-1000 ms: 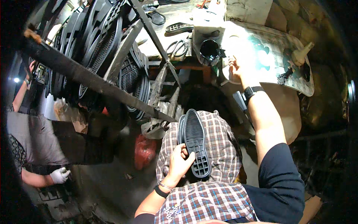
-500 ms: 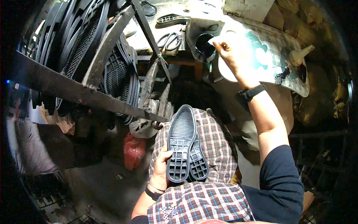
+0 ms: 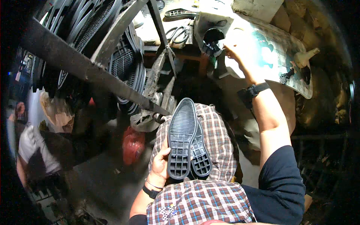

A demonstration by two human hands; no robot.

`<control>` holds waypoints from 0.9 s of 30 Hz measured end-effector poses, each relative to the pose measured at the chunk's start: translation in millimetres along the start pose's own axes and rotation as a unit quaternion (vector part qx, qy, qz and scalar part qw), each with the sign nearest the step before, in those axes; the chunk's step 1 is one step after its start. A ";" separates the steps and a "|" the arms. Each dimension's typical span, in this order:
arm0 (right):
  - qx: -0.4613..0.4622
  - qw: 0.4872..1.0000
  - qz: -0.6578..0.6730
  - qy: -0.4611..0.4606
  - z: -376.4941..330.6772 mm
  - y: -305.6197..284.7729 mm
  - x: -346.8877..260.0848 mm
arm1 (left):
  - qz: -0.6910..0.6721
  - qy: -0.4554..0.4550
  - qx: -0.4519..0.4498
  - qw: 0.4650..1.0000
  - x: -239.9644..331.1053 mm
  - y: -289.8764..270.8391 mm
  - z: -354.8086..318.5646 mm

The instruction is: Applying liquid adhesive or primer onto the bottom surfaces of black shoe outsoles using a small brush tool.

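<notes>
My left hand (image 3: 160, 163) grips a black shoe sole (image 3: 182, 138) by its left edge, heel end toward me. A second black sole (image 3: 201, 159) lies partly behind it, over my checked apron (image 3: 221, 144). Ribs and square hollows cover the faces of both soles. My right hand (image 3: 234, 54) is stretched far forward in strong light, its fingers closed together. What they hold, if anything, is washed out by glare. Just left of those fingers sits a black-coated pot (image 3: 213, 36) with dark, ragged matter at its rim.
A metal rack (image 3: 86, 73) packed with black soles stands at left. Scissors (image 3: 178, 35) and another sole (image 3: 180, 14) lie on the far bench. A patterned board (image 3: 275, 56) carries a pale bottle (image 3: 305, 57). A red bag (image 3: 133, 146) rests on the floor. Another person's sleeve (image 3: 28, 144) shows at far left.
My right hand has drawn slightly back and right, away from the pot's mouth. The view has shifted a little. My left hand keeps its hold on the sole. A person has appeared at left.
</notes>
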State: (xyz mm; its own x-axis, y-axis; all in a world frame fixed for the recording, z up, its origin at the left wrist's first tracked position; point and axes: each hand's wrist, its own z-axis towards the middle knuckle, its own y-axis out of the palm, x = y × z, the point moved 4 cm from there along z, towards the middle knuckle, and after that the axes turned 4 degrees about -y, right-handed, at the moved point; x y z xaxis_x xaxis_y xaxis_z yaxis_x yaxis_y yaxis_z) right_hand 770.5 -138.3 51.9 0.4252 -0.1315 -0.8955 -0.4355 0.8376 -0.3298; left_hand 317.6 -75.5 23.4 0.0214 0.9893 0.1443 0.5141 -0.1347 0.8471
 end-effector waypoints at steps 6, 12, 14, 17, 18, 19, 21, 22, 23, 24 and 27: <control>-0.071 0.953 0.180 0.234 -24.2 3.4 15.3 | 0.076 0.026 -0.043 0.996 8.3 3.2 7.2; -0.210 0.941 0.214 0.160 -141.6 64.0 -77.4 | 0.093 0.087 -0.004 0.992 17.8 -8.4 -4.5; -0.231 0.921 0.246 0.195 -186.5 86.8 -88.6 | 0.105 0.062 -0.015 0.992 15.2 -19.4 -7.9; -0.247 0.893 0.297 0.232 -228.4 124.2 -88.3 | 0.129 0.064 -0.015 0.989 11.5 -23.4 -11.6; -0.257 0.888 0.306 0.226 -234.8 134.1 -85.5 | 0.130 0.066 -0.013 0.989 10.2 -24.1 -12.6; -0.237 0.881 0.332 0.238 -243.6 144.6 -70.8 | 0.130 0.063 -0.013 0.989 8.3 -24.5 -13.4; -0.256 0.897 0.278 0.231 -229.6 141.9 -57.2 | 0.142 0.073 -0.007 0.987 6.8 -25.0 -15.7; -0.206 0.947 0.199 0.148 -219.2 136.0 -53.1 | 0.145 0.079 0.001 0.986 5.8 -24.9 -16.9; -0.190 0.926 0.240 0.221 -215.6 135.7 -43.5 | 0.144 0.078 0.000 0.987 5.0 -25.3 -17.5; -0.179 0.935 0.222 0.209 -215.6 135.8 -41.6 | 0.138 0.082 -0.010 0.987 4.1 -25.0 -18.3; -0.227 0.902 0.280 0.235 -229.5 150.3 -62.4 | 0.132 0.089 -0.015 0.987 4.9 -25.4 -18.3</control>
State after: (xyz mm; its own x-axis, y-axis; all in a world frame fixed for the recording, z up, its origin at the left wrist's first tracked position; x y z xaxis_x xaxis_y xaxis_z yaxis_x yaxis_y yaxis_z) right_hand 496.3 -125.9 -10.3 -0.3006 -0.0552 -0.9521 -0.8033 0.5528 0.2216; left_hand 289.0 -68.2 11.9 -0.0001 0.8944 0.4473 0.4856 -0.3910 0.7819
